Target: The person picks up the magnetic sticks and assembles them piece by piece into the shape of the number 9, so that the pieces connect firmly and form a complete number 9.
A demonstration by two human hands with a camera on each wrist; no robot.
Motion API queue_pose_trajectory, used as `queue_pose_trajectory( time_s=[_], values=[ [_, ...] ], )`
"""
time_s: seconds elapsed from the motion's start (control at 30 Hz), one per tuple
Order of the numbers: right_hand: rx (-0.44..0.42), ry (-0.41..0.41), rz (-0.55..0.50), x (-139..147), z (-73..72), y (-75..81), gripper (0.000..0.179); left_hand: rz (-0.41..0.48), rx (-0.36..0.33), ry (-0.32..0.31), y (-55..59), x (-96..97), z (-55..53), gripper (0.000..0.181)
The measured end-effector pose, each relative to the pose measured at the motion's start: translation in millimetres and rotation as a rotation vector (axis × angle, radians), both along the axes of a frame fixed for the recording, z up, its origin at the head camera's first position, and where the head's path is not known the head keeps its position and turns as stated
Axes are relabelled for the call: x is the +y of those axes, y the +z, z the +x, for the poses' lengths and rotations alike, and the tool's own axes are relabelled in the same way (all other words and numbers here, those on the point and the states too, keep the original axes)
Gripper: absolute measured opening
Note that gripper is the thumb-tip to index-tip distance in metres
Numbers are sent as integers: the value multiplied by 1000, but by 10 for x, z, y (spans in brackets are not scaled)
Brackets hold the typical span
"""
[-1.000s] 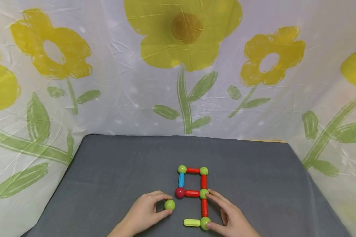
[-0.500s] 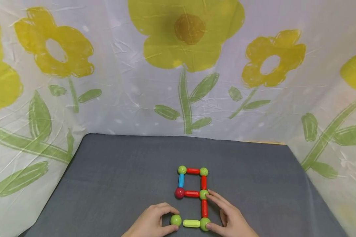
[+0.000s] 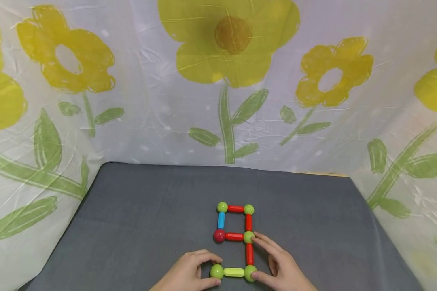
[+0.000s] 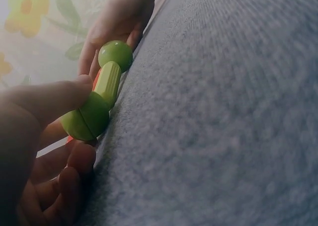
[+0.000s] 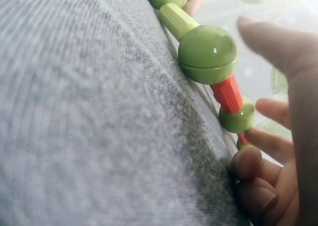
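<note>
Magnetic balls and rods lie joined in a 9-like figure on the dark cloth. At its lower left end, my left hand (image 3: 189,270) pinches a green ball (image 3: 217,271) between thumb and fingers; the ball meets a yellow-green rod (image 3: 234,272). My right hand (image 3: 285,266) spans the right side. Its thumb is close by the lower right green ball (image 3: 250,273), slightly apart in the right wrist view, and a fingertip touches the middle green ball (image 3: 249,237). A red rod (image 3: 249,254) links those two. Above are a dark red ball (image 3: 219,235) and a blue rod (image 3: 221,220).
Two green balls, the left one (image 3: 222,207) and the right one (image 3: 249,209), with a red rod (image 3: 235,209) between them, form the figure's far side. A white curtain (image 3: 149,101) printed with yellow flowers stands behind and beside the dark table cloth (image 3: 149,210).
My left hand has brought the green ball toward me and rightward, up against the free end of the yellow-green rod. My right hand has stayed nearly still.
</note>
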State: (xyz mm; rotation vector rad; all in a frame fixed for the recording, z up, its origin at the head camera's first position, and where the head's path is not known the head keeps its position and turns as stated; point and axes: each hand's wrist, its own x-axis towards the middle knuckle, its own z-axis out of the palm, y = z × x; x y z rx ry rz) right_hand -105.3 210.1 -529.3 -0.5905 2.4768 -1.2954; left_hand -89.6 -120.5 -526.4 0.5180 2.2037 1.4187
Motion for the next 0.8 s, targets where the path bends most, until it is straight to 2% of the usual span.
queue_pose_trajectory(
  time_s=[0.27, 0.43, 0.6, 0.8],
  values=[
    [61, -13, -135, -144, 89, 107, 68, 0, 1, 13, 14, -13, 7, 29],
    [19, 17, -152, -283, 175, 201, 65, 0, 27, 20, 11, -5, 8, 29],
    [49, 66, -167, -336, 206, 119, 50, 9, 59, 18, -2, 2, 5, 29],
    [194, 134, -131, -366, 201, -19, 29, 17, 54, 13, -20, 4, 8, 30]
  ],
)
